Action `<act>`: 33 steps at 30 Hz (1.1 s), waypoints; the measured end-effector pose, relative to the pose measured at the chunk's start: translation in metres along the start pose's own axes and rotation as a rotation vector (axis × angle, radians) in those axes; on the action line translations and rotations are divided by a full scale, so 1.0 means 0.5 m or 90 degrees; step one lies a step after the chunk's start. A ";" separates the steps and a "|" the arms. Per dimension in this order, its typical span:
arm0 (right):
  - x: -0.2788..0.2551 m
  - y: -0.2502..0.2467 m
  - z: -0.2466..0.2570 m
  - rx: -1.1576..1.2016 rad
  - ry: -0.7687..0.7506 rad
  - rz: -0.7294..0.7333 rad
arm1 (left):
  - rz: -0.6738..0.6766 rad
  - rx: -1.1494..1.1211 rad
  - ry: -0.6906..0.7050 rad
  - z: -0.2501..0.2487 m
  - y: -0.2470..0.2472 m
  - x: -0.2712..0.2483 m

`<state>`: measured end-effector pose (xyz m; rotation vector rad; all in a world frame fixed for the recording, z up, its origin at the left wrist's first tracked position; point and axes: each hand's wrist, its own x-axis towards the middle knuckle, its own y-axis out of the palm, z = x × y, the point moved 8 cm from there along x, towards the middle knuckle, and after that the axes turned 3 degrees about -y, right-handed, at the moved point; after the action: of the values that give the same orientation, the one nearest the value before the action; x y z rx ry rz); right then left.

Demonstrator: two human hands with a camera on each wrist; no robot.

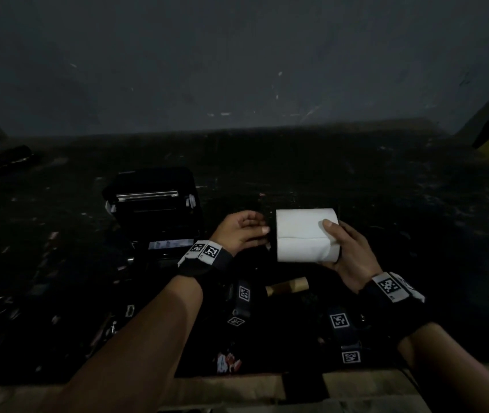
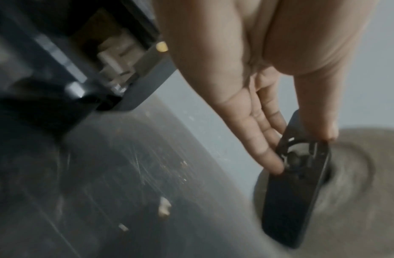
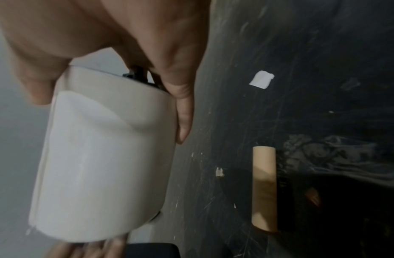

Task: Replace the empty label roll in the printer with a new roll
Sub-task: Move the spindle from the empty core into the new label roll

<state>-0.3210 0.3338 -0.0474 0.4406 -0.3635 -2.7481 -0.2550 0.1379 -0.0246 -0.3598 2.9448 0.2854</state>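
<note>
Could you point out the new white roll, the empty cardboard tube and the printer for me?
new white roll (image 1: pixel 299 234): head view, front paper face.
empty cardboard tube (image 3: pixel 264 188): right wrist view, mid-length.
printer (image 1: pixel 153 210): head view, open top.

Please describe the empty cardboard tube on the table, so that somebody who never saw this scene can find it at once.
Start at the open black printer on the dark table, then look toward the person's two hands, which hold a thick white label roll. Just nearer the person than that roll lies the empty cardboard tube, on its side. It is the only thin, brown, bare cylinder there, and no hand touches it.

Matt white paper roll (image 1: pixel 305 234), cardboard core (image 1: pixel 287 286)
</note>
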 end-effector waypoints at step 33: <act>-0.028 0.105 0.022 -0.008 -0.051 0.059 | -0.087 -0.065 0.054 -0.031 -0.077 -0.045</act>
<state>-0.2976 0.2930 -0.0179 0.3028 -0.3767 -2.6813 -0.2259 0.1032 -0.0122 -0.5990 2.9764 0.4123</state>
